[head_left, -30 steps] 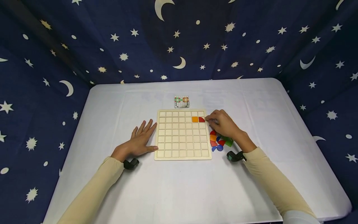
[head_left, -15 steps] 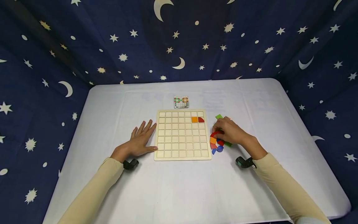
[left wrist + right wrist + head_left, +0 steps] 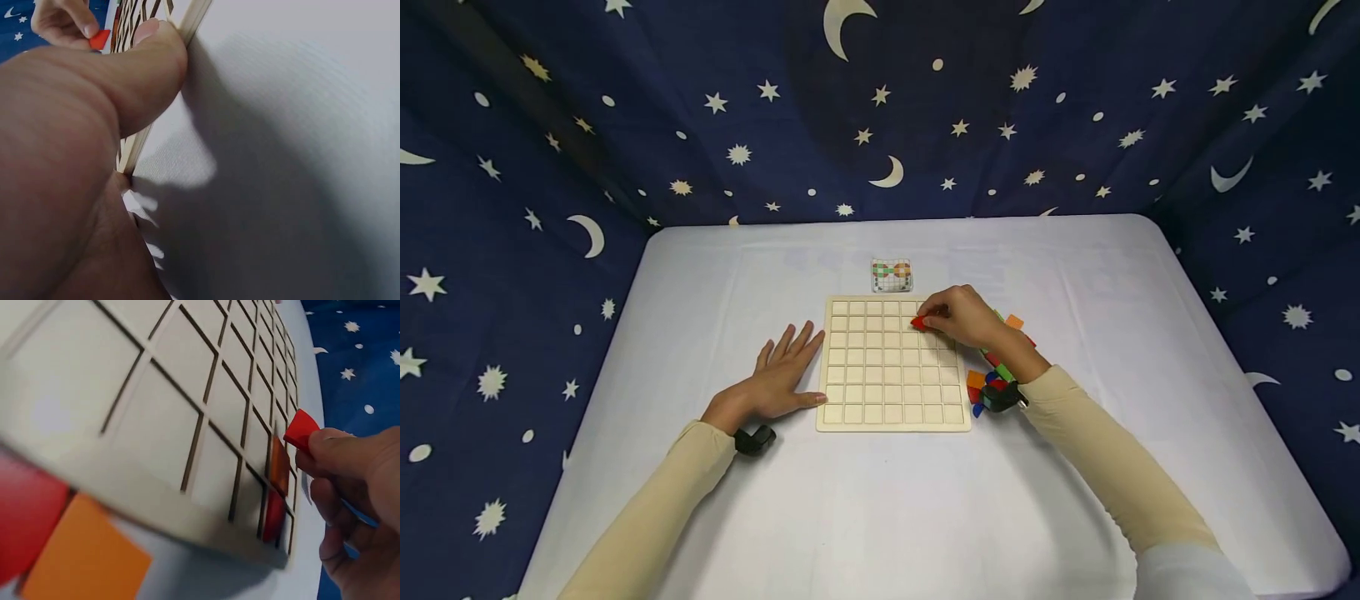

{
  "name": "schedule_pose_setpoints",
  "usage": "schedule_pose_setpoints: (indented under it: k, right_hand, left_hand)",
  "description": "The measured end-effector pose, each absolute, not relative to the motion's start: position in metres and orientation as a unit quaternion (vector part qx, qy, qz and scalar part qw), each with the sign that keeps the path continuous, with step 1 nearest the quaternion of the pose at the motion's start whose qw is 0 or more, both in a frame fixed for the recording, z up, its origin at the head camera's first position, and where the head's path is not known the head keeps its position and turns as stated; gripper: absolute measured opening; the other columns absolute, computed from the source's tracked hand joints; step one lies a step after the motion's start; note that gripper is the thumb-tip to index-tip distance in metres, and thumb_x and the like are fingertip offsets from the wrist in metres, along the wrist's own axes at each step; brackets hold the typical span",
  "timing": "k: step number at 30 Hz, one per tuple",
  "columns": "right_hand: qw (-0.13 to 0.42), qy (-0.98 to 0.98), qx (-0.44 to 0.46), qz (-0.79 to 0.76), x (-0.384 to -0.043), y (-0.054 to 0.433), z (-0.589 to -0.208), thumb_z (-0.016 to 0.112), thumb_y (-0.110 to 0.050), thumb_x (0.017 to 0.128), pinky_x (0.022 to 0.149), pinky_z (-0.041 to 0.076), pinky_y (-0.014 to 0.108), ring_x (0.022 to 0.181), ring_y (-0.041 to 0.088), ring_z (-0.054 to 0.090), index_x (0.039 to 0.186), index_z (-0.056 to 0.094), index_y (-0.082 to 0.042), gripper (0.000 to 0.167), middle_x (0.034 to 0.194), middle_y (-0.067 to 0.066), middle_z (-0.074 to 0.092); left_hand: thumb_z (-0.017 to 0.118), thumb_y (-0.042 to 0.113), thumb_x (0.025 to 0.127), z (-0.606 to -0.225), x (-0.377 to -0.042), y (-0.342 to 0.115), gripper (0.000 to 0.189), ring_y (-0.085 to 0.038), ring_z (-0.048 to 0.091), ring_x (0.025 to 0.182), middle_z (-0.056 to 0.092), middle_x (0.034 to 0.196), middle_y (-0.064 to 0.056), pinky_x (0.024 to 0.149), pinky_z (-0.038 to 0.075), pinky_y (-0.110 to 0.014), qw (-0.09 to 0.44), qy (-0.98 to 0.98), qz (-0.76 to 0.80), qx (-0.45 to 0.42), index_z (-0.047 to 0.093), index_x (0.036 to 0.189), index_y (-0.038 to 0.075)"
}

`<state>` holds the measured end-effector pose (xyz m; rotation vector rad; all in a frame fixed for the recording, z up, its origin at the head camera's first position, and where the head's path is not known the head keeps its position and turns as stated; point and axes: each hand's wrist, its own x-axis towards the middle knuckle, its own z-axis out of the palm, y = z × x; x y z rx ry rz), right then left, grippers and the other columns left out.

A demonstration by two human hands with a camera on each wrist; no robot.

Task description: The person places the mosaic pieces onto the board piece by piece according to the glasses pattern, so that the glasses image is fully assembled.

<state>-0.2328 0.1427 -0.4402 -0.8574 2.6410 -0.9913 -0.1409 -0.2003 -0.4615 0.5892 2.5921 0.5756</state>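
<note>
- Step in hand, as I judge it: placing a coloured tile into the wooden grid board. Right hand sits over the board's upper right part, pinching a red piece between thumb and fingertips.
- Right wrist view: red piece clamped at the fingertips, tilted and lifted off the board, not yet seated; looks like a curved-edge wedge.
- Same view shows an orange tile and a red tile seated in neighbouring cells near the far edge; in the head view the hand hides them.
- Held piece hovers just at 9 o'clock of the hand, in the second row from the top, right of centre.
- Left hand lies flat on the white table at 9 o'clock of the board, fingers spread and straight, thumb pressed to the board's edge; it holds nothing, probably steadying the board.
- Loose coloured pieces lie in a heap at 3 o'clock of the board, under the right wrist.
- Small pattern card stands at 12 o'clock of the board, apart from it.
- Next move, my judgement: lower the red piece flat into the empty cell beside the orange tile, turn the curve to suit the card, then release. Exact cell: cannot tell.
</note>
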Motion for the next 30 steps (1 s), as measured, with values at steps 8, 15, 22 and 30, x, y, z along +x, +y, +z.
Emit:
schedule_pose_setpoints:
  k: [8, 15, 22, 30]
  right_hand:
    - [0.056, 0.892, -0.352, -0.276, -0.244, 0.121, -0.449, 0.068, -0.001, 0.091, 0.084, 0.046, 0.038, 0.088, 0.022, 0.062, 0.100, 0.077, -0.003, 0.013, 0.100, 0.009, 0.072]
    - [0.018, 0.897, -0.378, -0.230, -0.239, 0.123, -0.454, 0.071, -0.003, 0.090, 0.072, 0.041, 0.036, 0.084, 0.025, 0.049, 0.100, 0.079, -0.005, 0.013, 0.100, 0.010, 0.063]
    - [-0.013, 0.890, -0.383, -0.246, -0.236, 0.131, -0.454, 0.072, -0.001, 0.087, 0.075, 0.044, 0.038, 0.085, 0.024, 0.057, 0.097, 0.079, -0.006, 0.014, 0.096, 0.006, 0.072]
    - [-0.003, 0.914, -0.315, -0.257, -0.229, 0.169, -0.445, 0.075, -0.006, 0.086, 0.080, 0.046, 0.041, 0.090, 0.026, 0.058, 0.102, 0.077, -0.003, 0.016, 0.097, 0.007, 0.071]
  left_hand:
    - [0.070, 0.047, 0.089, -0.462, -0.141, -0.200, 0.103, -0.035, -0.016, 0.146, -0.010, 0.163, -0.012, 0.110, -0.009, -0.061, 0.200, 0.933, 0.210, 0.215, 0.002, 0.159, 0.011]
    - [0.069, 0.046, 0.089, -0.461, -0.140, -0.201, 0.103, -0.035, -0.016, 0.146, -0.011, 0.163, -0.012, 0.110, -0.010, -0.061, 0.202, 0.931, 0.212, 0.218, 0.002, 0.159, 0.012]
    - [0.068, 0.048, 0.090, -0.463, -0.140, -0.201, 0.103, -0.033, -0.018, 0.146, -0.013, 0.163, -0.011, 0.110, -0.010, -0.060, 0.206, 0.932, 0.207, 0.215, 0.000, 0.159, 0.013]
    - [0.068, 0.048, 0.090, -0.463, -0.142, -0.200, 0.102, -0.032, -0.017, 0.146, -0.011, 0.163, -0.011, 0.111, -0.010, -0.059, 0.208, 0.933, 0.208, 0.209, 0.001, 0.159, 0.013]
